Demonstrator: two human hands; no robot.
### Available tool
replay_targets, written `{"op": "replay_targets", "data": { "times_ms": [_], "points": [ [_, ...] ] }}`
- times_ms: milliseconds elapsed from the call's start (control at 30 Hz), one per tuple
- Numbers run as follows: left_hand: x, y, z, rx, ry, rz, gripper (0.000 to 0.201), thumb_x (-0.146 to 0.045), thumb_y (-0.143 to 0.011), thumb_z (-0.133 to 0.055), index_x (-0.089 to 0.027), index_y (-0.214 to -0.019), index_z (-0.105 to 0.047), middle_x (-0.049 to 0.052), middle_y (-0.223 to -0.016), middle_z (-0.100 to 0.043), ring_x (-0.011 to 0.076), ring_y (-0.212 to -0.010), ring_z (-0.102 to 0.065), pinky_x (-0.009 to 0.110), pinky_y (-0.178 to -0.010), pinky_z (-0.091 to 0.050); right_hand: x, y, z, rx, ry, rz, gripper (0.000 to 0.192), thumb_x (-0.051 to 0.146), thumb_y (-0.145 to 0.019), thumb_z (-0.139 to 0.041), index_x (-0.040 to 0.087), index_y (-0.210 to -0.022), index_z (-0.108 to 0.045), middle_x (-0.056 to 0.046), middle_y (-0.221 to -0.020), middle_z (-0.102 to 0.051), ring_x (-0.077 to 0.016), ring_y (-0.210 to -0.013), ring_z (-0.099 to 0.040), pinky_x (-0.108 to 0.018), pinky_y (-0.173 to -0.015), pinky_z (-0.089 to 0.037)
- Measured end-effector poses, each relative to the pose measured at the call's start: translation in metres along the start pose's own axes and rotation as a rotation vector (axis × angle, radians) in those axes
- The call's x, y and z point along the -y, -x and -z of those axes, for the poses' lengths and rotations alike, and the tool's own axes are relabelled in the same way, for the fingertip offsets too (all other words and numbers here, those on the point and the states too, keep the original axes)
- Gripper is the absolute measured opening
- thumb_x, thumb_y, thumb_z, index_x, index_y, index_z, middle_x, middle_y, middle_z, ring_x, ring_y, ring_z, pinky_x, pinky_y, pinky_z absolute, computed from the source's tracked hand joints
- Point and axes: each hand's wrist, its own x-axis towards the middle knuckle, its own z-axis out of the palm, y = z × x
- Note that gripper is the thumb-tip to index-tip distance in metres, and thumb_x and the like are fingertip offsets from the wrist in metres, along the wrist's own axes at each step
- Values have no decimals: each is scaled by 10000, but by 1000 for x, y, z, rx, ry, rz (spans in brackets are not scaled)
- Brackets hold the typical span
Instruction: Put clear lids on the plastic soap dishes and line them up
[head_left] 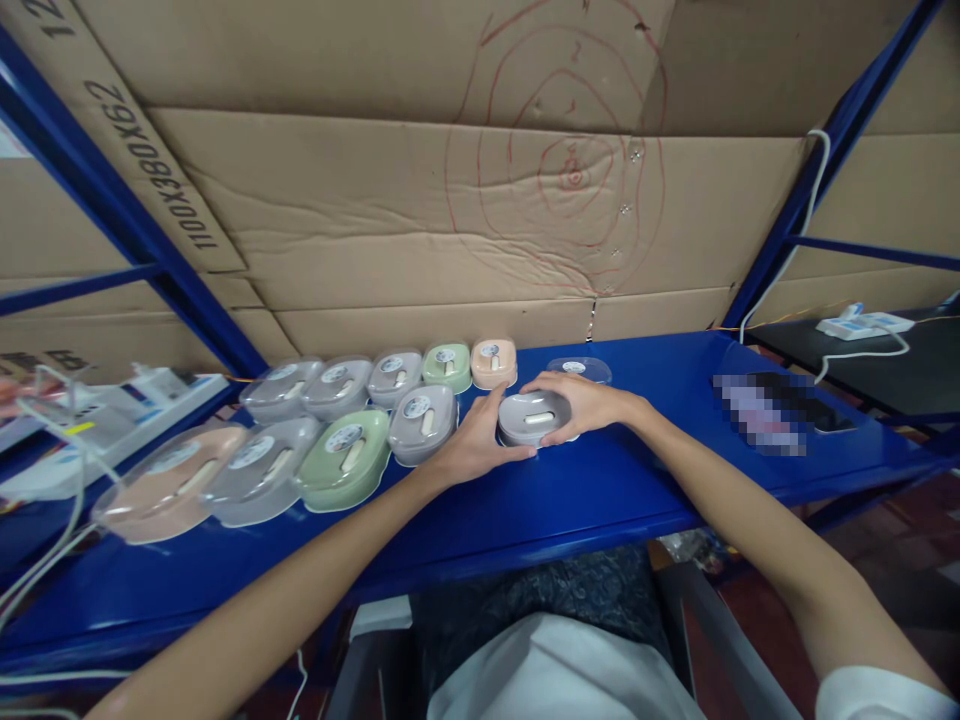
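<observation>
Holding a grey lidded box (534, 417) between both hands, we have it resting on the blue shelf (570, 490), near the middle and a little toward the back. Our left hand (474, 440) wraps its left side, thumb up along the edge, fingers curled around the wall. Our right hand (581, 402) cups its right side and top rim, fingers spread over the lid. Both hands are closed on it.

Just behind the box lies a clear lid (579, 369), flat on the shelf and partly hidden by our right hand. To the left stand two rows of the same boxes. The back row runs from a peach box (493, 362) through a green box (446, 366) to three grey boxes (335, 386). The front row holds a grey box (424, 422) just beside our left hand, then a larger green box (345, 458), another grey one (261, 482) and a peach one (169, 492) at the far left.

A white power strip (112, 425) with cables sits beyond them on the left. To the right a dark flat object (780, 408) lies on the shelf, blurred. Another power strip (862, 324) rests on the neighbouring black surface. Cardboard (480, 200) with red scribbled circles lines the back.
</observation>
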Motion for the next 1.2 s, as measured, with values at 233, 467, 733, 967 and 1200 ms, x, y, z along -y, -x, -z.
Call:
{"op": "replay_targets", "data": {
  "times_ms": [233, 467, 733, 967, 1200],
  "points": [
    [1, 0, 0, 0, -6, 2, 1184, -603, -731, -913, -231, -1674, -300, 219, -1633, -459, 467, -1516, -429, 667, -1224, -369, -1, 0, 1, -2, -47, -15, 817, 587, -724, -913, 274, -1422, -626, -95, -1318, -711, -314, -1204, -668, -490, -1057, -539],
    [-1, 0, 1, 10, -24, -7, 1144, -602, -768, -887, -219, -1673, -303, 215, -1673, -417, 454, -1549, -388, 658, -1258, -326, -38, 14, 26, -241, -4, -137, 638, 577, -927, -736, 269, -1471, -610, -123, -1459, -672, -309, -1289, -673, -511, -1115, -537],
    [-2, 0, 1, 16, -22, -13, 1137, -656, -780, -859, -230, -1676, -305, 203, -1673, -420, 447, -1548, -391, 641, -1258, -335, -95, 30, 25, -151, 219, -277, 877, 593, -819, -833, 226, -1559, -541, -171, -1550, -615, -398, -1433, -582, -611, -1201, -452],
    [-5, 1, 1, 24, -35, 2, 1107, -633, -803, -844, -211, -1668, -298, 215, -1662, -430, 434, -1545, -400, 623, -1254, -345, -91, 29, 26, -122, 185, -264, 764, 566, -846, -816, 226, -1497, -610, -148, -1475, -681, -367, -1338, -651, -564, -1156, -489],
    [-6, 1, 2, 13, -13, 6, 1128, -602, -796, -862, -208, -1673, -271, 214, -1605, -499, 437, -1529, -425, 617, -1238, -370, -43, 21, 38, -305, 64, -164, 758, 618, -826, -824, 275, -1472, -629, -113, -1279, -725, -311, -1146, -686, -494, -1024, -541]
  ]
}}
